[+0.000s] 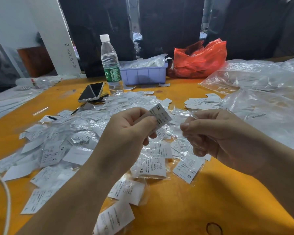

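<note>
My left hand point(126, 131) pinches a white size label point(160, 116) marked XL between thumb and fingers, raised above the table. My right hand point(209, 131) is just to its right with fingers curled, pinching a small clear plastic sleeve point(187, 131) that is hard to make out. Below both hands, several white size labels in clear sleeves point(151, 165) lie scattered over the orange table point(193, 209), marked XS, S, M and XL.
A water bottle point(110, 65) and a phone point(92, 92) stand at the back centre. Behind them are a lilac bin point(144, 75) and a red plastic bag point(200, 58). Large clear bags point(261, 92) cover the right side. A white cable point(7, 200) runs along the left edge.
</note>
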Available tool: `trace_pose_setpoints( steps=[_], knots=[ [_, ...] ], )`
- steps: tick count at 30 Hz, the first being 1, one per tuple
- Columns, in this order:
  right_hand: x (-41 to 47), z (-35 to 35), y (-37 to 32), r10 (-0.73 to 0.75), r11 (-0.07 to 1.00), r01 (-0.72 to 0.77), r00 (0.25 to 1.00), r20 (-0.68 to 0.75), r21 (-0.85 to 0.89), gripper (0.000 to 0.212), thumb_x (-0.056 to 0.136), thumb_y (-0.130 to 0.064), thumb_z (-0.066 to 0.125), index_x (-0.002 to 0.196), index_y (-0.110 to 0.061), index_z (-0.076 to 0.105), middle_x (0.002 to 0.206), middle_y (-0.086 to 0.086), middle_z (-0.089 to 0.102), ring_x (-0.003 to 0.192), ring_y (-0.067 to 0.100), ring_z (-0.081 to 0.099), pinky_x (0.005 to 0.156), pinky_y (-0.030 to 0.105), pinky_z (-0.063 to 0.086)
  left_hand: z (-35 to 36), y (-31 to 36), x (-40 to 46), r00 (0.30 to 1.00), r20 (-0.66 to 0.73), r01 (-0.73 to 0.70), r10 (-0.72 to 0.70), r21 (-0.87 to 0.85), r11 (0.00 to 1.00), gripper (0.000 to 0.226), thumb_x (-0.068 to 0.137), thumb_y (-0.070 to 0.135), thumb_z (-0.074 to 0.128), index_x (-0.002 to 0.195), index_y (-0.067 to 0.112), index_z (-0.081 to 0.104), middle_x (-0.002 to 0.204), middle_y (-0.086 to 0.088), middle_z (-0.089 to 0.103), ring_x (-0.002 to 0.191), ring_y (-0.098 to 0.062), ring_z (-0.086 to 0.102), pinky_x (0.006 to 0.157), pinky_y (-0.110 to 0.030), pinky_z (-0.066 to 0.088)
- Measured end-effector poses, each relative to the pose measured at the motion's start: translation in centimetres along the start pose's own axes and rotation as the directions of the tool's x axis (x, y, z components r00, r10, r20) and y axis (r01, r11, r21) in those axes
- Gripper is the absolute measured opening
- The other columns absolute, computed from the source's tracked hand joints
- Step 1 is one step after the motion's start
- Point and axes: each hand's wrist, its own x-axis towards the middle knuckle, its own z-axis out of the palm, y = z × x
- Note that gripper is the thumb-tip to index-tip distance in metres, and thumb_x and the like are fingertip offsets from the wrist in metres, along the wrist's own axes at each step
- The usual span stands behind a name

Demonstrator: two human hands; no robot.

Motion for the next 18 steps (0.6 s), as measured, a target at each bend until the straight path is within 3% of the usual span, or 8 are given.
trace_pose_setpoints(
  steps=[11,15,18],
  knots=[
    [0.15,-0.01,0.24,0.016,0.997,-0.017,1.0,-0.008,-0.074,0.014,0.071,-0.022,0.07,0.066,-0.009,0.067,0.053,0.005,0.046,0.049,0.013,0.038,0.048,0.024,0.037,0.3,0.27,-0.11,0.997,0.08,0.01,-0.013,0.039,0.999,0.017,0.078,0.03,0.058,0.084,0.026,0.073,0.059,0.007,0.063,0.05,-0.001,0.051,0.046,-0.012,0.039],
    [0.04,0.03,0.17,0.028,0.993,-0.032,0.999,-0.041,-0.116,0.02,0.068,-0.016,0.081,0.071,-0.002,0.067,0.053,0.005,0.046,0.048,0.013,0.038,0.048,0.025,0.036,0.22,0.3,-0.11,0.998,0.067,0.009,-0.012,0.044,0.999,0.017,0.077,0.03,0.058,0.083,0.027,0.073,0.059,0.008,0.063,0.05,0.0,0.052,0.046,-0.012,0.039],
    [-0.01,0.07,0.1,0.03,0.991,-0.039,0.997,-0.072,-0.13,0.015,0.077,-0.014,0.071,0.073,0.0,0.066,0.052,0.004,0.047,0.047,0.013,0.039,0.048,0.025,0.037,0.09,0.26,-0.04,0.999,0.048,0.006,-0.008,0.05,0.999,0.016,0.078,0.031,0.058,0.081,0.027,0.073,0.059,0.006,0.062,0.05,-0.002,0.05,0.047,-0.013,0.039]
  ],
)
